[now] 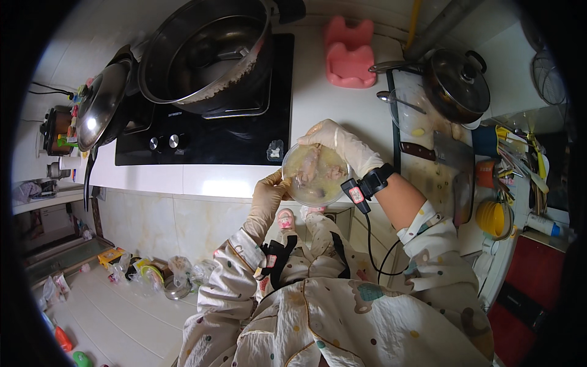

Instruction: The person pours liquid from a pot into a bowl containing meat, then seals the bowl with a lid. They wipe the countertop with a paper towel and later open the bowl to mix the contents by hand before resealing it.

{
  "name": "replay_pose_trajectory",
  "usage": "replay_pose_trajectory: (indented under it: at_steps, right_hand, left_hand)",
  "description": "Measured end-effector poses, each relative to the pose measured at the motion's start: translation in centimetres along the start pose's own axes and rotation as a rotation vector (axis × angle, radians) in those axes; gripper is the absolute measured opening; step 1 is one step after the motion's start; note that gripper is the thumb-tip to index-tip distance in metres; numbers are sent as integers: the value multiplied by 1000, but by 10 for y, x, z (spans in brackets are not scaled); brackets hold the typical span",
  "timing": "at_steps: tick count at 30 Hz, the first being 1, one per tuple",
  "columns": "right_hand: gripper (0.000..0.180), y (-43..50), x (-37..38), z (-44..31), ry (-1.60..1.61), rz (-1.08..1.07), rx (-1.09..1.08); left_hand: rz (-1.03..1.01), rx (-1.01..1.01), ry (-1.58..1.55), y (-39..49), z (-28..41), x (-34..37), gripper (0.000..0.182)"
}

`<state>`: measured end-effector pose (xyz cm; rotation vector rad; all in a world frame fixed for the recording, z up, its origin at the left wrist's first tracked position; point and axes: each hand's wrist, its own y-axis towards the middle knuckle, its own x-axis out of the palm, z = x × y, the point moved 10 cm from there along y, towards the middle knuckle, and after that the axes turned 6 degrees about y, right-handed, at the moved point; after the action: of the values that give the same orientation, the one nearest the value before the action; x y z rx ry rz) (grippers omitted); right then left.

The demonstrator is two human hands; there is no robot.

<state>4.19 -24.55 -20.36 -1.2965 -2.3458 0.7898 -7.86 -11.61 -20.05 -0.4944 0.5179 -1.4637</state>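
A round clear plastic bowl (317, 202) is held at the counter's front edge, above my feet. Inside it are pale, cloudy broth and several pieces of meat (308, 166), apparently with bone. My left hand (267, 195), in a thin translucent glove, grips the bowl's left rim with thumb and fingers. Reaching over the far right side, my gloved right hand (341, 143) holds the rim there, its fingertips partly hidden. Whether a lid covers the bowl, I cannot tell.
A large steel pot (206, 87) stands on the black glass cooktop (238, 144), left of it a lidded wok (103, 103). A pink plastic rack (351, 55) stands behind. On the right are a cleaver (417, 151), a spoon (403, 102) and a lidded pan (456, 85).
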Motion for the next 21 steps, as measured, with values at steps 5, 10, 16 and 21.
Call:
replay_pose_trajectory:
  at_steps: [5,10,16,21]
  right_hand:
    - [30,2,-19,4,39,76,-46]
    - [27,-24,-51,18,-45,200,-143]
    - [30,-36,-55,34,0,170,-150]
    - [28,-37,-55,42,177,157,-97]
  left_hand:
    - [1,-5,0,-1,0,0,26]
    - [2,-9,10,1,-1,0,27]
    - [2,12,43,5,1,-3,24]
    - [-16,19,36,10,2,-4,20]
